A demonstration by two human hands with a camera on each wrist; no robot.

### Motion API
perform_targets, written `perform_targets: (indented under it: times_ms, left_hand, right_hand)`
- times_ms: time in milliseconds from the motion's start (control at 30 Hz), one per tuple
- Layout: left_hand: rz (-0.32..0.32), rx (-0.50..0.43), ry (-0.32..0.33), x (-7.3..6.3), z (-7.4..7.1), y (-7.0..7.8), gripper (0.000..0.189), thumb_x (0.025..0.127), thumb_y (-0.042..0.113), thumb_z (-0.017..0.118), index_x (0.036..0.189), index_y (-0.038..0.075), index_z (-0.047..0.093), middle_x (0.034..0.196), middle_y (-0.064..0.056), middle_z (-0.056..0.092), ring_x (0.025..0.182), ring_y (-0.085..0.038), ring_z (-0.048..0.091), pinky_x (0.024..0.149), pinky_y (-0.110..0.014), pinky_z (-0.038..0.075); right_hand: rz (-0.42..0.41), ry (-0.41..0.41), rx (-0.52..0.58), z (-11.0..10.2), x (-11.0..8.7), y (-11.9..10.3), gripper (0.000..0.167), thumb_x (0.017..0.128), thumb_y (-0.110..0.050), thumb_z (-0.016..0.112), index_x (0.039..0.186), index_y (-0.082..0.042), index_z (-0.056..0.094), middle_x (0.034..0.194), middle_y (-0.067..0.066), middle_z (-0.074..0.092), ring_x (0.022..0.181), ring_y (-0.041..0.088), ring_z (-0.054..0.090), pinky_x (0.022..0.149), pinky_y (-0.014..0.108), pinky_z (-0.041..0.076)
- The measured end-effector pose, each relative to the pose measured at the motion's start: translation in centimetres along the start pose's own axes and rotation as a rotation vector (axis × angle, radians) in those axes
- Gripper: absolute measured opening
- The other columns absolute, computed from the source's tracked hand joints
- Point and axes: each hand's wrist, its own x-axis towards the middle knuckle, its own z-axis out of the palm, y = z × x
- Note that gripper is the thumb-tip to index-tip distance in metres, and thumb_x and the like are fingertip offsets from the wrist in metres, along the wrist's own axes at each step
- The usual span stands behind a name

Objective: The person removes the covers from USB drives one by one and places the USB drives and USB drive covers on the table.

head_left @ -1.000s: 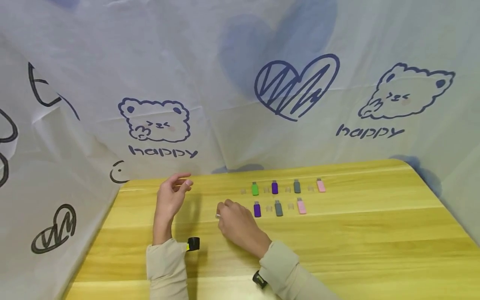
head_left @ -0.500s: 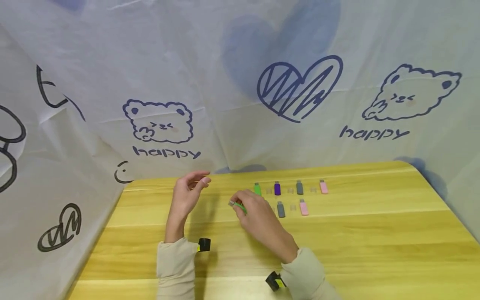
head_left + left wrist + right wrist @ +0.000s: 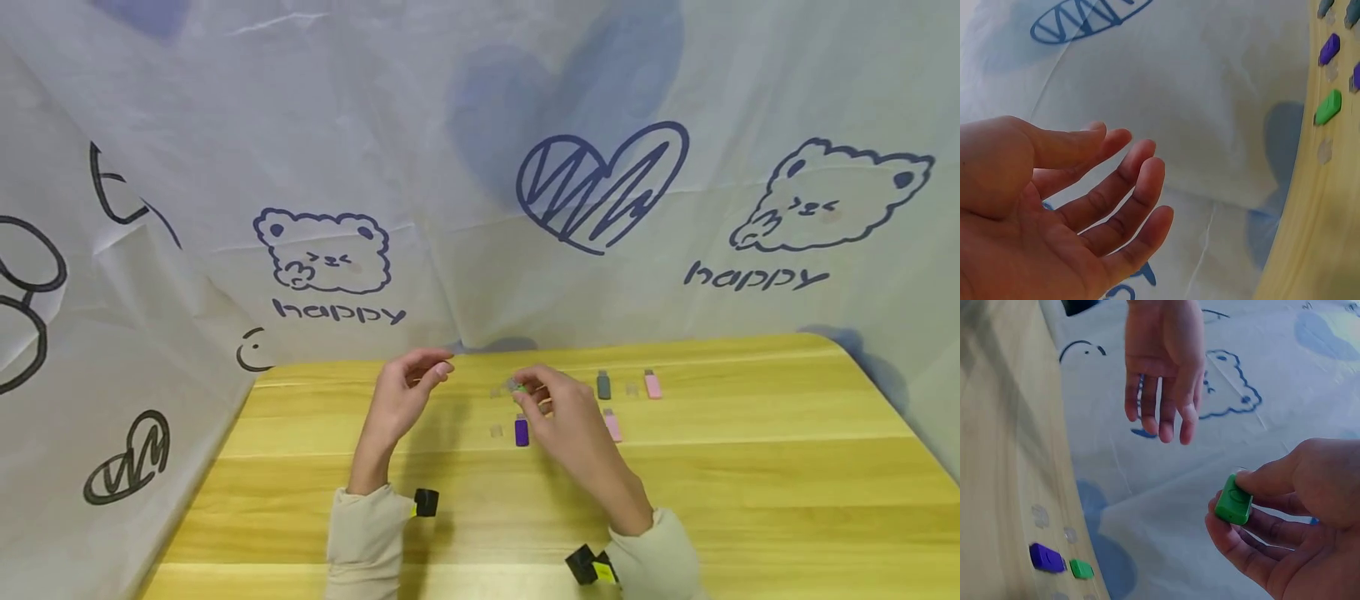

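My right hand pinches a green USB flash drive between thumb and fingers, above the table. My left hand hovers to its left with fingers loosely bent and nothing in it. Below the right hand, a purple flash drive lies at the left of the near row. A second green flash drive lies in the far row, mostly hidden by the right hand in the head view. A grey flash drive and a pink one lie farther right, with another pink drive beside the right wrist.
Small clear pieces lie between the drives, one clear piece left of the near purple drive and another clear piece beside the far pink one. The wooden table ends at a printed cloth behind and at the left.
My right hand has risen and moved right, carrying the green flash drive over the rows of drives. My left hand has moved right too, still holding nothing.
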Motion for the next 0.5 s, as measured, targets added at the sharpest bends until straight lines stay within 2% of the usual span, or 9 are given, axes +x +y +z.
perform_targets:
  times_ms: [233, 500]
  left_hand:
    - [0.019, -0.035, -0.054, -0.3, 1.0, 1.0, 0.021, 0.102, 0.005, 0.063, 0.120, -0.002, 0.071, 0.111, -0.015, 0.073, 0.100, -0.028, 0.069, 0.087, -0.026, 0.056]
    - [0.057, -0.054, -0.095, -0.1, 2.4, 2.0, 0.019, 0.102, 0.005, 0.063, 0.118, 0.000, 0.073, 0.111, -0.014, 0.073, 0.099, -0.028, 0.070, 0.089, -0.033, 0.057]
  right_hand:
    - [0.010, 0.011, -0.003, -1.6, 0.1, 1.1, 0.021, 0.093, 0.004, 0.071, 0.113, -0.002, 0.072, 0.100, 0.007, 0.072, 0.087, 0.019, 0.067, 0.073, 0.031, 0.060]
    - [0.064, 0.040, -0.009, -4.1, 0.3, 2.1, 0.021, 0.094, 0.004, 0.070, 0.114, 0.000, 0.072, 0.108, 0.013, 0.073, 0.095, 0.028, 0.070, 0.079, 0.036, 0.062]
